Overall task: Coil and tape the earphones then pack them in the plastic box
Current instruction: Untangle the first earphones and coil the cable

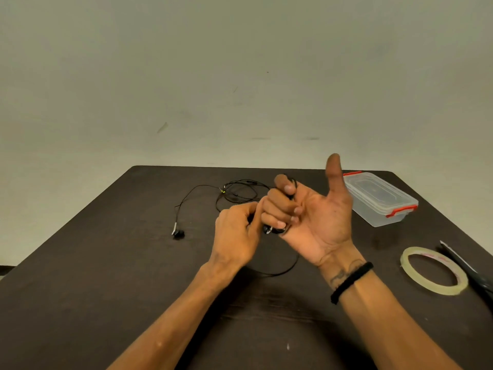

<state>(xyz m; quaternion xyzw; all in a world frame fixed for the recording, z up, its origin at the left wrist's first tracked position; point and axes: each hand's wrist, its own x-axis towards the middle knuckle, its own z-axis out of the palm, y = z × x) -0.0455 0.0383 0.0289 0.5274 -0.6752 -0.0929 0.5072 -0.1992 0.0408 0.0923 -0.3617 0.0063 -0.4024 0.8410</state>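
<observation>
Black wired earphones (234,192) lie partly on the dark table, with one earbud (178,233) at the left and loose cable loops behind my hands. My right hand (314,214) is raised palm-up, thumb straight up, its fingers curled round cable turns and the other earbud. My left hand (237,236) pinches the cable right beside those fingers. A strand droops to the table below my hands. The clear plastic box (381,200) with red latches stands closed at the right. A roll of clear tape (433,271) lies flat near the right edge.
Dark scissors (469,268) lie just right of the tape roll at the table's right edge. The dark table (106,276) ends at a pale wall behind. A black band circles my right wrist.
</observation>
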